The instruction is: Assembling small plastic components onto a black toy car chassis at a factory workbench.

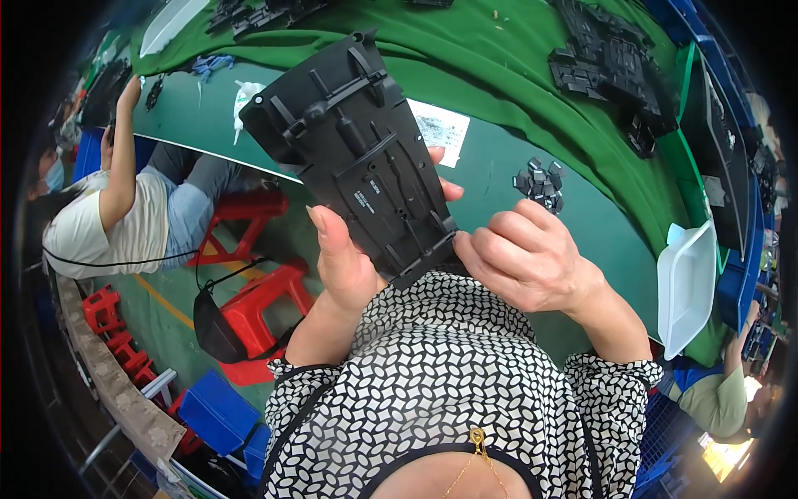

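Note:
A black moulded plastic part [366,158], with ribs, posts and small white print, is held up over the near edge of the green table [490,179]. My left hand [345,258] grips it from below, the thumb at its left side and fingertips showing past its right edge. Close to the part's lower right corner is my right hand [524,258], its fingers curled and thumb and forefinger pinched together. Whatever may lie in that pinch is hidden. Beyond my right hand is a small pile of black clips [540,183].
A printed sheet [440,129] lies behind the part. Black plastic parts [611,66] rest on green cloth [490,71] at the far right, with a white tray [686,279] nearer. At left, a co-worker [125,208] sits by red stools [258,308] and a blue bin [218,409].

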